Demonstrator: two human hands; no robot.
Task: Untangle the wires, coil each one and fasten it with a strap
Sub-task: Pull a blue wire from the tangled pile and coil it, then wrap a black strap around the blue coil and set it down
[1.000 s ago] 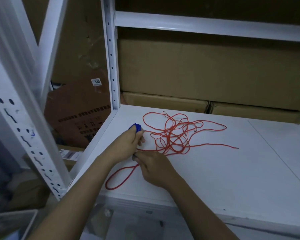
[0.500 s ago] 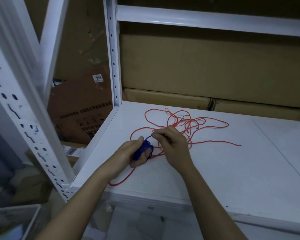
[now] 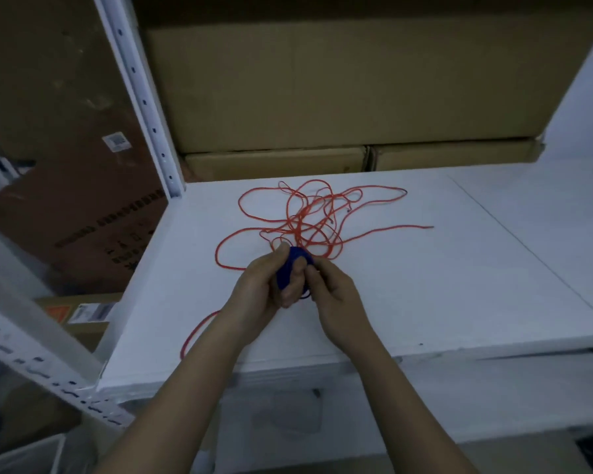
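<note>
Beyond left hand, red wire.

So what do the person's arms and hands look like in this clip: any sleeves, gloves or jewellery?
Both forearms are bare to the frame's bottom edge: no sleeves show. The left hand and right hand wear no gloves, and no rings, watch or wristband are visible. The dim light hides finer detail.
</note>
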